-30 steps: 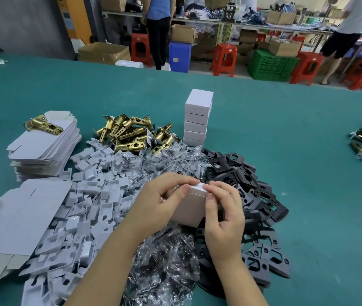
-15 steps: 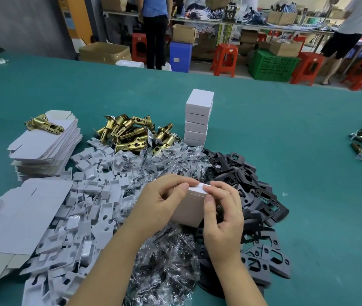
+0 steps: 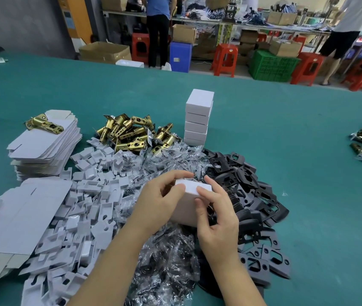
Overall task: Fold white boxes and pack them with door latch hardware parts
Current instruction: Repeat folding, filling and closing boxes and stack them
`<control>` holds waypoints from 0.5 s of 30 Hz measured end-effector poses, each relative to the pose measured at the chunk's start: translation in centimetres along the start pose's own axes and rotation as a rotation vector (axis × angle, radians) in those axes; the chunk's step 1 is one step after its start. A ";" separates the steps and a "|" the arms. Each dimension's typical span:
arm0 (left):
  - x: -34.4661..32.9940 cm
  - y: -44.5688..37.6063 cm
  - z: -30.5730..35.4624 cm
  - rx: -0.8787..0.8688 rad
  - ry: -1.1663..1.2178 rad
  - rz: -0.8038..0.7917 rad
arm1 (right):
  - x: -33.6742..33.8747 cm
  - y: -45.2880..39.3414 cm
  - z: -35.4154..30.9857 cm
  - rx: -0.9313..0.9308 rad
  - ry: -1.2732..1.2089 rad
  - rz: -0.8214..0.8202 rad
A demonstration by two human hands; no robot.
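No text, label, brand or number is legible anywhere.

Left hand (image 3: 160, 199) and right hand (image 3: 216, 214) grip a closed white box (image 3: 190, 206) above clear bags (image 3: 166, 268); black plates (image 3: 250, 195) lie just beside; stacked boxes (image 3: 199, 118) stand behind.

A packing workshop or small factory floor. Bulk piles are lying on a long green-covered worktable (image 3: 286, 120): brass latch bolts (image 3: 131, 133), black strike plates (image 3: 242, 184), flat box blanks (image 3: 43, 146) and a stack of folded white boxes (image 3: 197, 120). Behind, people are standing at cluttered benches (image 3: 253, 23) among cardboard cartons (image 3: 105, 51), red plastic stools (image 3: 225, 59) and a green crate (image 3: 271, 65).
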State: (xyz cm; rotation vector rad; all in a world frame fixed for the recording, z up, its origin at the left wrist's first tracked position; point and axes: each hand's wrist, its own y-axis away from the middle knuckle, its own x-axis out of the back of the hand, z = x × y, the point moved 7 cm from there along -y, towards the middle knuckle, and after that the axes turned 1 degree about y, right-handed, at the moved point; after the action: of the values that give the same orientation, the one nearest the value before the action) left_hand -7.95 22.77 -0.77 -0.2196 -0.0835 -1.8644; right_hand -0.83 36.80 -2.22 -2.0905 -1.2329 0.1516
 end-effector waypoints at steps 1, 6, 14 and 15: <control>-0.1 -0.1 -0.1 0.003 -0.014 0.011 | -0.1 0.0 0.0 -0.002 -0.004 -0.003; -0.2 -0.3 -0.1 0.024 -0.032 0.005 | -0.3 0.2 0.8 -0.107 -0.037 -0.019; 1.5 -0.4 -1.0 0.176 0.190 0.058 | -2.8 0.7 2.0 -0.299 -0.056 -0.339; 2.0 -0.5 -1.1 0.166 0.198 0.083 | -3.1 0.8 2.1 -0.300 -0.039 -0.373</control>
State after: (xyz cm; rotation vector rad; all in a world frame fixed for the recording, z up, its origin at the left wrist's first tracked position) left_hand -9.09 20.84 -1.49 0.0756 -0.0910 -1.7762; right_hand -2.78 35.13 -5.00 -2.0623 -1.7322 -0.1729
